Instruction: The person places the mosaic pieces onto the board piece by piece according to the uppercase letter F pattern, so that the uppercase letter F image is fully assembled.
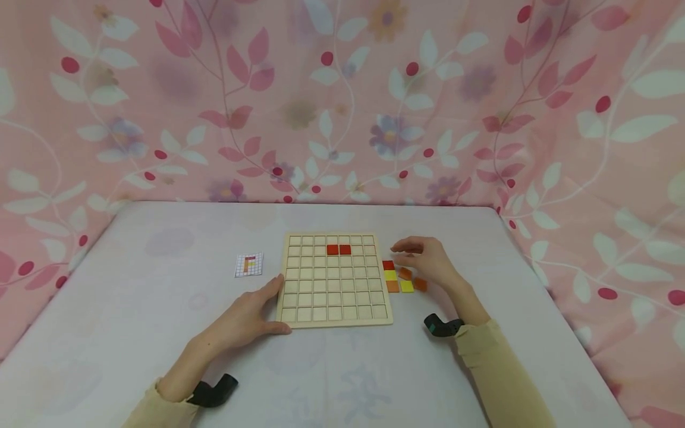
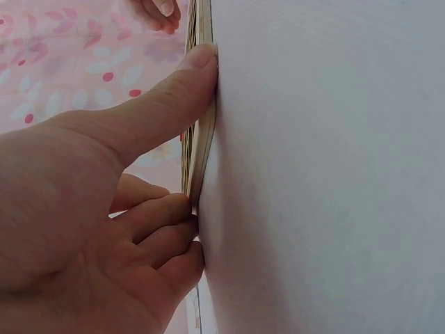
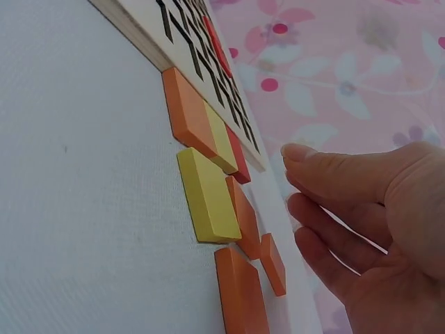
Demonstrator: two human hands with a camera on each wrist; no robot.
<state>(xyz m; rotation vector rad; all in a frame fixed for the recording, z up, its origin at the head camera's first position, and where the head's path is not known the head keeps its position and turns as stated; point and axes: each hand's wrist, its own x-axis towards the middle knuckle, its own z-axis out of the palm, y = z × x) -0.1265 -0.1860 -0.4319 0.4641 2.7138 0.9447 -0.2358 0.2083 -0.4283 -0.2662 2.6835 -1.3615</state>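
Note:
A wooden grid board (image 1: 335, 280) lies on the table with two red tiles (image 1: 345, 249) side by side in its second row from the back. My left hand (image 1: 241, 318) grips the board's near left corner, thumb along the front edge and fingers at the left side. Over the loose tiles at the board's right hovers my right hand (image 1: 425, 258), its fingers loosely bent and nothing visible between them. Below it a red tile (image 1: 388, 265), a yellow tile (image 1: 390, 275) and an orange tile (image 1: 393, 286) line the board's right edge. Another yellow tile (image 3: 208, 198) lies beside them among several orange tiles (image 3: 242, 219).
Left of the board lies a small pattern card (image 1: 248, 264) with a coloured figure on a grid. A pale cloth covers the table (image 1: 332, 368). A pink floral curtain (image 1: 342, 101) hangs behind and on both sides.

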